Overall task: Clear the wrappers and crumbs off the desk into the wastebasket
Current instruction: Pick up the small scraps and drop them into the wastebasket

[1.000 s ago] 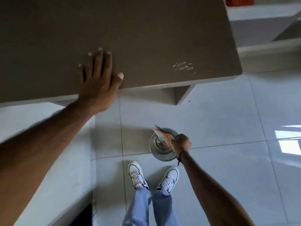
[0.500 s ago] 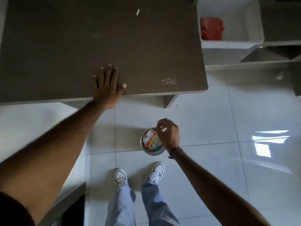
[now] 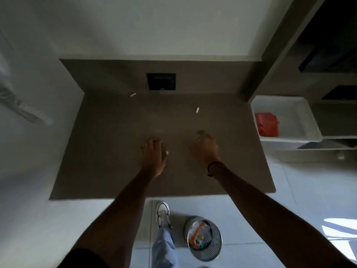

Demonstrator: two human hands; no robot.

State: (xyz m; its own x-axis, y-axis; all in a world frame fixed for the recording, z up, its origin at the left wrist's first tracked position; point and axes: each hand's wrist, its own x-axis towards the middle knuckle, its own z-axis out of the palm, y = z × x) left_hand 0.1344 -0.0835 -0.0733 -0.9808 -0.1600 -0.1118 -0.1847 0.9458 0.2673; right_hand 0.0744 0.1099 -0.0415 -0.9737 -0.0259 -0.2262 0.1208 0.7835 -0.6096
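Note:
Both hands hover over the middle of the brown desk [image 3: 108, 151]. My left hand [image 3: 154, 154] is palm down with fingers spread and nothing in it. A little to its right, my right hand [image 3: 204, 147] has loosely curled fingers and is also empty. Two small white scraps lie farther back on the desk, one at the rear [image 3: 133, 94] and one right of centre [image 3: 197, 110]. The metal mesh wastebasket [image 3: 216, 248] stands on the floor below the desk's front edge. An orange and white wrapper [image 3: 199, 234] lies inside it.
A black socket panel [image 3: 161, 81] is set in the desk's back wall. To the right, a white bin [image 3: 293, 120] holds a red object [image 3: 266, 125] under dark shelving. My white shoe [image 3: 163, 213] and jeans leg stand left of the wastebasket on pale tiles.
My right hand let go of the wrapper into the wastebasket and rose to the desk. My left hand moved from the front edge to the middle. The view swung up toward the wall.

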